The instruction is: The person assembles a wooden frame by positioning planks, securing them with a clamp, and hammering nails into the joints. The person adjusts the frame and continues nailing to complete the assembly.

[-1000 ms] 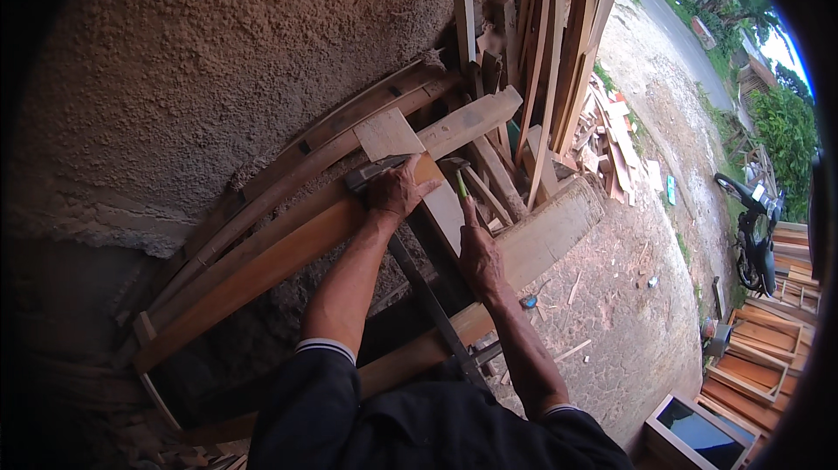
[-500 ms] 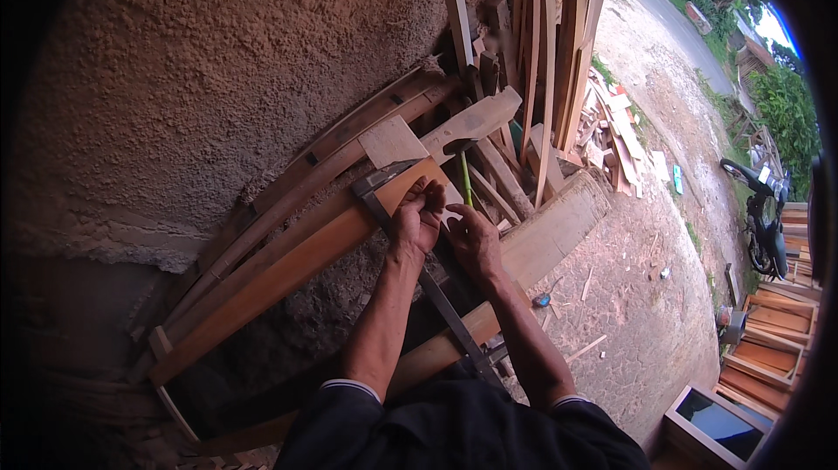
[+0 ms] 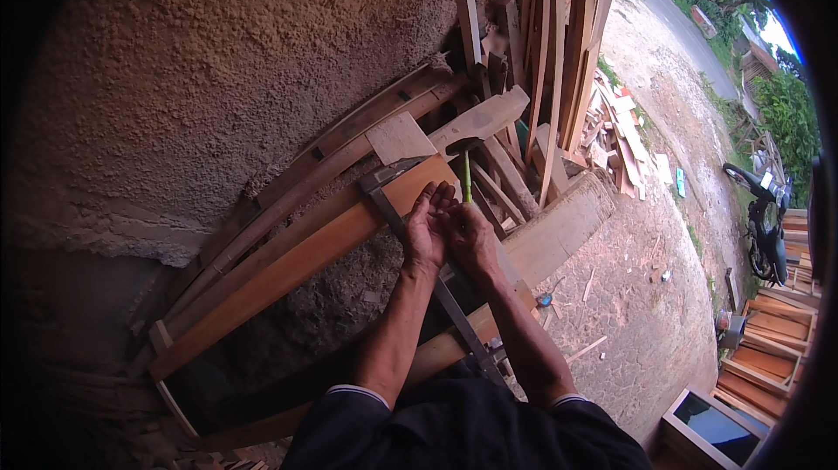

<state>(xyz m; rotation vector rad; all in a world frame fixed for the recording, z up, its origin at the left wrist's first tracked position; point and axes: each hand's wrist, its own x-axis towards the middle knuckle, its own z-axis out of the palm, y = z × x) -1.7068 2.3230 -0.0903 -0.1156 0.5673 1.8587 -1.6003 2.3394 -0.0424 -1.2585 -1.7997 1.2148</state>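
One hammer (image 3: 467,175) has a dark head (image 3: 462,146) and green handle (image 3: 467,186).

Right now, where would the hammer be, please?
In the head view, the hammer is just right of centre, held in the right hand, beside the left hand.

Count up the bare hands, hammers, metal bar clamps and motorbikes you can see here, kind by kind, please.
Bare hands: 2, the left hand and the right hand
Hammer: 1, green-handled, gripped in the right hand
Metal bar clamp: 1, dark, lying across the wooden frame
Motorbike: 1, parked outside
Total: 5
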